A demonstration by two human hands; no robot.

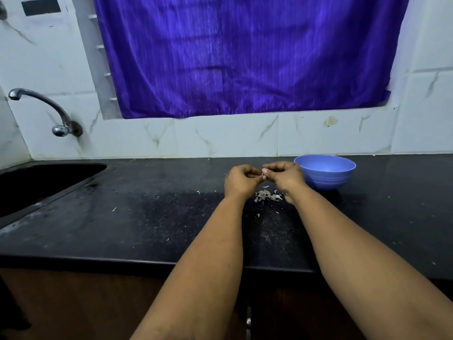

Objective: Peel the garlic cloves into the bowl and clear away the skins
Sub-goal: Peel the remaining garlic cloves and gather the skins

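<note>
Clearly the peeling step is in hand. Going left to right: a dark sink (46,177) is sunk into the black counter (147,217) at the far left, with a tap (46,106) on the tiled wall above it, and neither plays any part at this moment.

Near the middle, the left hand (241,179) and the right hand (284,176) are raised just above the counter and brought together, fingertips meeting. Both have their fingers curled in, pinching a small pale clove (264,173) between them (only a sliver of it shows, so how much skin is left on it I cannot tell).

Directly beneath the hands lies a little heap of skins (268,195), with stray flakes scattered on the counter around it and off to the left.

Just right of the right hand stands the blue bowl (326,176), upright, close behind the wrist. Its inside is mostly hidden from this angle, so I cannot say how many cloves it holds.

By my reading the task is midway: skins have piled up, yet none are cleared. The next move probably calls for stripping the last skin with the fingertips, letting it drop onto the heap, then a short carry to the right to release the clove over the bowl without knocking its rim.
</note>
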